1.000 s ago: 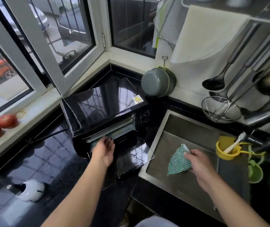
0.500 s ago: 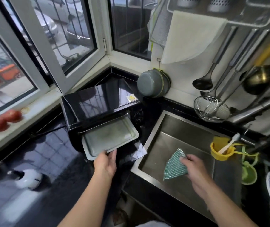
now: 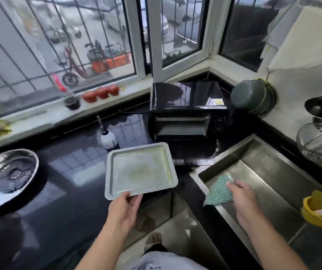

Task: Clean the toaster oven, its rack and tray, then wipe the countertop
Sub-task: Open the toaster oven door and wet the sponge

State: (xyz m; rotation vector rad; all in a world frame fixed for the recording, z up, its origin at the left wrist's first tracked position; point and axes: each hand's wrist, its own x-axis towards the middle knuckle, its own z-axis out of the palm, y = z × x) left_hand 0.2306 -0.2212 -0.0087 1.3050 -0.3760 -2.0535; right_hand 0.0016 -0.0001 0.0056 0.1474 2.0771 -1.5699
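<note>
A black toaster oven (image 3: 187, 112) stands in the counter's corner with its glass door (image 3: 191, 154) folded down. My left hand (image 3: 124, 208) pinches the near edge of the grey metal tray (image 3: 140, 170) and holds it level above the black countertop (image 3: 58, 172), clear of the oven. The tray's floor shows pale greasy stains. Over the near left corner of the steel sink (image 3: 273, 172), my right hand (image 3: 243, 197) grips a green striped cleaning cloth (image 3: 219, 190). I cannot make out the rack inside the dark oven.
A white spray bottle (image 3: 107, 138) stands left of the oven. A steel basin (image 3: 6, 176) lies at the far left. Tomatoes (image 3: 101, 93) sit on the window sill. A yellow cup (image 3: 320, 209) sits at the sink's right; a grey pot (image 3: 253, 96) and a strainer (image 3: 318, 141) hang on the wall.
My left hand has pulled the tray fully out of the oven and carried it leftward over the counter. My right hand with the cloth has stayed over the sink. My view swung left.
</note>
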